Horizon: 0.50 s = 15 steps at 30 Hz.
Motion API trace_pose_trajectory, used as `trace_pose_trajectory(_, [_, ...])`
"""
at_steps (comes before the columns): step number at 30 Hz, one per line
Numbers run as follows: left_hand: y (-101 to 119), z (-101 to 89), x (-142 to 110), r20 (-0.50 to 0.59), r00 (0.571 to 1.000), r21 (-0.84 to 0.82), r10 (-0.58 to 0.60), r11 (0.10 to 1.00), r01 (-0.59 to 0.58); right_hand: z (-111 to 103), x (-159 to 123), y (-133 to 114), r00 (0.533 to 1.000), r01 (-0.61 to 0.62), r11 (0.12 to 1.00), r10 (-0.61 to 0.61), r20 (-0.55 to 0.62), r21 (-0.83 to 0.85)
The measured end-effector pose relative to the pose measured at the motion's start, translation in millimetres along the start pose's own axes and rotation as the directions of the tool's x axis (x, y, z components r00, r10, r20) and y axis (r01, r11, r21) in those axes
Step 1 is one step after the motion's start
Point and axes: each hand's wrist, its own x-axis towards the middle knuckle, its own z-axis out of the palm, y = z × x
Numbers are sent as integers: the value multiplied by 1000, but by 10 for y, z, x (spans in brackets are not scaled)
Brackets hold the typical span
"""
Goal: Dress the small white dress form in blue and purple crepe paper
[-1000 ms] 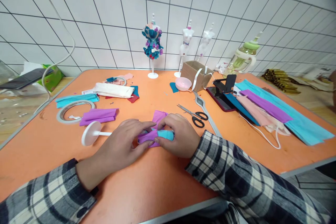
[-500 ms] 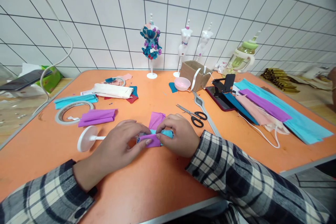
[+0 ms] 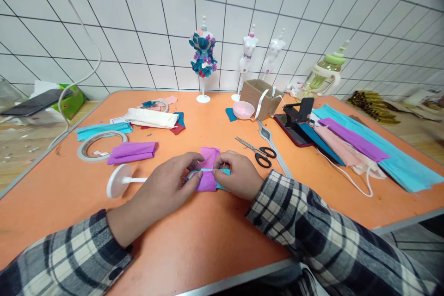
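Observation:
Near the table's front, a small mannequin lies on its side, its white round stand (image 3: 120,181) showing to the left of my left hand (image 3: 166,179). Most of its body is hidden under my hands. Purple crepe paper (image 3: 207,182) lies across it, with a flap standing out on the far side, over a light blue wrapping (image 3: 224,180). My left thumb presses the paper's left edge, the fingers curled behind. From the right, my right hand (image 3: 237,175) pinches the paper's right edge between thumb and forefinger.
Black-handled scissors (image 3: 262,151) lie beyond my right hand. A tape roll (image 3: 100,145) and folded purple paper (image 3: 133,151) are at left. Behind stand a decorated mannequin (image 3: 203,55), two white mannequins, a pink bowl (image 3: 243,110) and a cardboard box (image 3: 262,97). Coloured paper strips (image 3: 398,162) lie right.
The purple paper now lies flatter and shows more fully between my hands. My left fingers have lifted and drawn back slightly from the far flap. The whole view has shifted a little.

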Motion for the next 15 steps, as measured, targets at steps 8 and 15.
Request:
trace_pose_trajectory(8, [18,-111,-92,34,943,225,332,916,-331,-11,-12,-12,999,-21,999,18,45,48])
trace_pose_trajectory(15, [-10,-93,-55,134,887,299,443,835,-462,-65,24,9,994,-33,992,20,106,126])
